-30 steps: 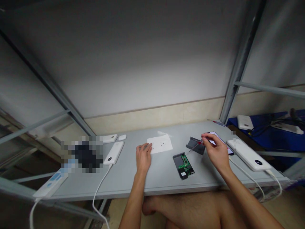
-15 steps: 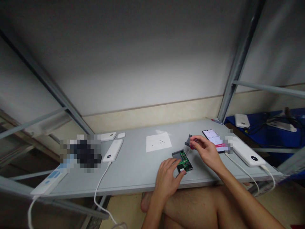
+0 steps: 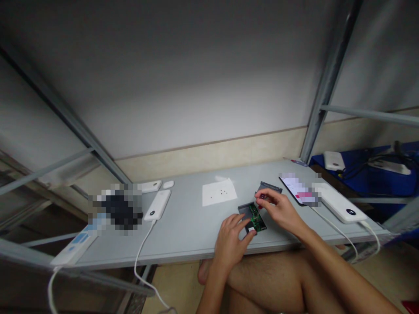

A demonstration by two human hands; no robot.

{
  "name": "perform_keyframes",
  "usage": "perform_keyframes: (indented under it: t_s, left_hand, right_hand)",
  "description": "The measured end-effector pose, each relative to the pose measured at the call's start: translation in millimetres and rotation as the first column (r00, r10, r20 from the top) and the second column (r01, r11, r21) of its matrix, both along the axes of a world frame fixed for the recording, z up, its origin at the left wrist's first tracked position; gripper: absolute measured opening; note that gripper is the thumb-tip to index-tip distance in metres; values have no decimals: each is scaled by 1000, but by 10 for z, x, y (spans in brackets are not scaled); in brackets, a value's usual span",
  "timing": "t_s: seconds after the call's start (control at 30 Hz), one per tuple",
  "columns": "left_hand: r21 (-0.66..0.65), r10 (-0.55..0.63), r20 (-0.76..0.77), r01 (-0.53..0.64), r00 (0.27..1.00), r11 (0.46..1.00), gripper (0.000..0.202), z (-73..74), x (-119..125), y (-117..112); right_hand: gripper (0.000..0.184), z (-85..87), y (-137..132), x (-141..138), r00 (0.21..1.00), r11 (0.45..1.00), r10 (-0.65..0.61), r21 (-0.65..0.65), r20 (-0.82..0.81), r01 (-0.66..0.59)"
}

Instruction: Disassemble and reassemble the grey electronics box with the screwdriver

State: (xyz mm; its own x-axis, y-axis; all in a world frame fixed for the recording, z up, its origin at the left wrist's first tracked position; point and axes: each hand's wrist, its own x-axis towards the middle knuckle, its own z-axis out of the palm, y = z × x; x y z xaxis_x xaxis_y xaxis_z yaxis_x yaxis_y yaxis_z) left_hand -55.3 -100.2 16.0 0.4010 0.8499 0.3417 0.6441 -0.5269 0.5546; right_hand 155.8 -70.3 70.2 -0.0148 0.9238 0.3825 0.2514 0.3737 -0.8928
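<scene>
the right hand (image 3: pixel 276 208) is pinching a small red-handled screwdriver (image 3: pixel 262 197) between thumb and fingertips; i'm not seeing its tip. the left hand (image 3: pixel 231 232) is spreading its fingers in a loose curve, thumb and fingertips resting along the green circuit board (image 3: pixel 258 221) in its dark, shallow casing (image 3: pixel 244 209), which is lying near the front edge of the smooth grey table (image 3: pixel 183 235). steadying the casing and keeping the screwdriver straight would be serving well, i'm judging. beyond, a slotted, flat-looking plate (image 3: pixel 271 186) is lying beside white paper (image 3: pixel 211 196) carrying tiny dark specks (image 3: pixel 221 193).
</scene>
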Motion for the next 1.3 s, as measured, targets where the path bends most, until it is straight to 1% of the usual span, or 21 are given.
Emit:
perform_keyframes:
  t_s: [0.17, 0.3, 0.37, 0.47, 0.53, 0.6, 0.7, 0.77, 0.83, 0.9, 0.97, 1.03, 1.07, 1.13, 1.2, 1.27, 1.3]
  left_hand:
    - [6, -3, 2, 3, 1000, 1000, 44, -2, -3, -8]
    - [8, 0, -1, 0, 1000, 1000, 44, -12, 5, -10]
    - [4, 5, 1, -5, 1000, 1000, 43, -16, 5, -14]
    - [-9, 3, 19, -3, 1000, 1000, 43, -6, 7, -15]
    - [-8, -2, 79, 3, 997, 1000, 43, 31, 20, 6]
    - [11, -3, 206, 0, 979, 1000, 37, 102, 56, 56]
    - [18, -21, 416, 15, 909, 1000, 27, 242, 154, 180]
    - [-71, -65, 465, 110, 883, 991, 21, 313, 229, 267]
    - [-165, -72, 503, 178, 861, 970, 18, 335, 291, 333]
    - [-229, -33, 546, 187, 837, 955, 16, 309, 334, 368]
    - [-266, 21, 604, 177, 796, 948, 15, 260, 364, 378]
    - [-289, 57, 653, 179, 756, 940, 19, 219, 388, 372]
    - [-294, 65, 661, 179, 748, 939, 20, 207, 398, 367]
    - [-282, 63, 648, 162, 759, 945, 17, 200, 414, 360]
    - [-255, 51, 618, 139, 784, 957, 12, 205, 420, 365]
    - [-259, 50, 611, 140, 790, 956, 15, 209, 413, 385]
    - [-280, 51, 624, 162, 780, 946, 17, 211, 405, 400]
  right_hand:
    - [15, -10, -7, -21, 999, 1000, 25, 2, 32, -26]
    - [13, 17, -24, -25, 998, 999, 47, 13, 48, -48]
    - [13, 46, -41, -24, 995, 995, 82, 53, 65, -85]
    - [18, 81, -63, -26, 983, 979, 160, 109, 92, -170]
    - [22, 91, -71, -33, 972, 969, 214, 103, 101, -224]
    - [23, 98, -79, -43, 960, 960, 260, 81, 107, -269]
    - [23, 116, -96, -57, 946, 945, 299, 100, 129, -312]
    - [25, 127, -105, -65, 951, 947, 270, 138, 153, -292]
    - [31, 122, -103, -72, 964, 956, 200, 181, 177, -231]
    - [33, 96, -89, -76, 974, 961, 155, 203, 167, -188]
    - [30, 63, -74, -78, 980, 965, 163, 189, 113, -182]
    - [29, 44, -70, -81, 983, 970, 177, 159, 45, -182]
    - [28, 44, -75, -86, 983, 972, 184, 144, 23, -185]
    - [28, 61, -92, -104, 980, 971, 199, 132, 19, -200]
    - [25, 85, -106, -130, 982, 969, 182, 159, 39, -186]
    - [21, 93, -104, -150, 988, 970, 144, 192, 49, -151]
    - [19, 87, -96, -153, 990, 971, 135, 194, 45, -141]
